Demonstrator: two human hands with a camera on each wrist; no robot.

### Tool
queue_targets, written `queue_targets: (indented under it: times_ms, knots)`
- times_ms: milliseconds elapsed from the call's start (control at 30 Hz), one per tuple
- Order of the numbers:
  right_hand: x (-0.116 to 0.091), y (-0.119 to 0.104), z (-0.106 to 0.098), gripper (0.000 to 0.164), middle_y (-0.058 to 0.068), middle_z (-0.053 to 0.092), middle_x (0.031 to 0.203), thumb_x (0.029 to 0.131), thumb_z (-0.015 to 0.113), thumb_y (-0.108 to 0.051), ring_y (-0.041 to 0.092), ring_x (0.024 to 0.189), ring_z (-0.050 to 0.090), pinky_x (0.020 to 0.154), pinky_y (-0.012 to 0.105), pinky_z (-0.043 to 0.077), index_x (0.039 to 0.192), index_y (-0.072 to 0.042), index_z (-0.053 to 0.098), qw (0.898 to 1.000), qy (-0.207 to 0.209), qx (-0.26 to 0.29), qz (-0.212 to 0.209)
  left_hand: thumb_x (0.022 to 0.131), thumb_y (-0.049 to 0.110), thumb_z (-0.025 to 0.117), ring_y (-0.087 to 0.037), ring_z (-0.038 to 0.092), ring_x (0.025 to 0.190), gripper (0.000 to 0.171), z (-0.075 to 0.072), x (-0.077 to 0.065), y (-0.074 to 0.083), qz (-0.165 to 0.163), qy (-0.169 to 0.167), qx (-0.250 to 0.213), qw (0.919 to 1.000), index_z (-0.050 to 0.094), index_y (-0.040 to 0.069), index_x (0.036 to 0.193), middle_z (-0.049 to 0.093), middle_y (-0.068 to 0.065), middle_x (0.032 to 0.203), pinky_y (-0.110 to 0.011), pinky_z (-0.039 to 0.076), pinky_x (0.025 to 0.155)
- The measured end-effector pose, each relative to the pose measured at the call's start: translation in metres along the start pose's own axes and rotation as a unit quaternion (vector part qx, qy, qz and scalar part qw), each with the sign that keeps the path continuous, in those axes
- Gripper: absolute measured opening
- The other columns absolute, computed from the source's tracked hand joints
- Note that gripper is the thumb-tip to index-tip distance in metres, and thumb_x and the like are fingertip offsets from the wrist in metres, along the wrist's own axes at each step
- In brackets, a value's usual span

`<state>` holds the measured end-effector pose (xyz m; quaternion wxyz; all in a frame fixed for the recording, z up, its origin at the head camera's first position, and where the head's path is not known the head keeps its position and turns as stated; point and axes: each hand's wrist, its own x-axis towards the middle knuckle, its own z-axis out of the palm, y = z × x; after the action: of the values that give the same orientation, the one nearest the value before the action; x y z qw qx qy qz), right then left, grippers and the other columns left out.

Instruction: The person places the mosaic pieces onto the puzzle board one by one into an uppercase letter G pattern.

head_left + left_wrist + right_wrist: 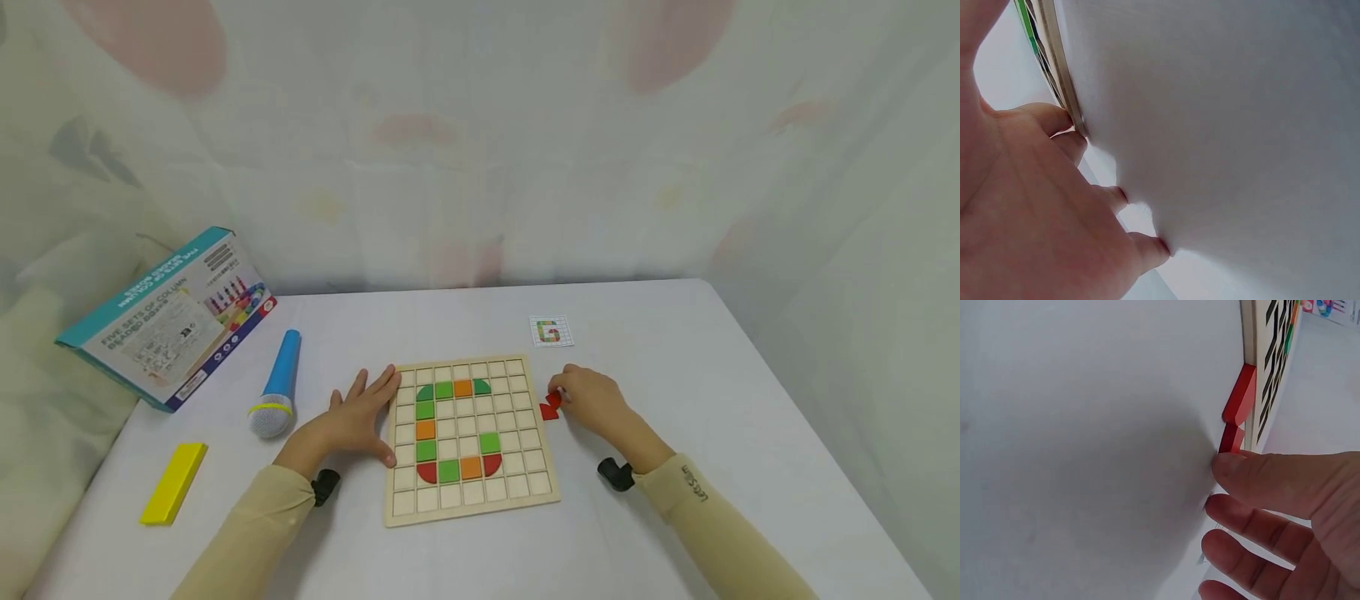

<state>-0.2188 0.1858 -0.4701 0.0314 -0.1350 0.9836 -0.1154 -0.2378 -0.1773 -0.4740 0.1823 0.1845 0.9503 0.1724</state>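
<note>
My left hand (347, 427) spreads its fingers along the left edge of a square wooden grid board (454, 427), its thumb and a fingertip touching the rim. Green, orange and red tiles form an open outline on the board; a green square tile (489, 442) sits at its lower right. At the right edge, my right hand (596, 402) has curled fingers round a red quarter-circle piece (553, 399), with the thumb (1235, 472) against it. Another red piece (549, 412) lies beside it on the table, near the rim. The fingertips partly hide the held piece.
A small pattern card (551, 332) lies behind the board. To the left are a blue toy microphone (282, 375), a yellow block (174, 484) and a leaning cardboard box (176, 321). White cloth covers the table (712, 375), with a patterned curtain behind.
</note>
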Motion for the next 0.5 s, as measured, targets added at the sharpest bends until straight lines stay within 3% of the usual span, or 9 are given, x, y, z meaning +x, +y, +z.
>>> queue_targets:
  times_ms: [233,500]
  knots:
    - [-0.0005,0.0029,0.0044,0.024,-0.003,0.055,0.085,0.079,0.071,-0.011,0.012,0.068,0.048,0.055,0.024,0.042,0.102,-0.015,0.071,1.0,-0.011,0.004,-0.015,0.043,0.05,0.086,-0.045,-0.008,0.136,0.135,-0.0019,-0.0002,0.0006,0.0,-0.005,0.005,1.0,0.011,0.012,0.149,0.001,-0.009,0.155,-0.075,-0.003,0.094]
    - [0.0009,0.0027,0.0084,0.023,-0.004,0.054,0.083,0.081,0.064,-0.002,0.011,0.068,0.049,0.057,0.024,0.043,0.098,-0.016,0.071,1.0,-0.001,0.013,-0.019,0.043,0.051,0.086,-0.044,-0.009,0.137,0.136,-0.0013,0.0004,0.0004,0.0,-0.006,0.001,1.0,0.012,0.012,0.149,0.002,-0.008,0.155,-0.074,-0.004,0.094]
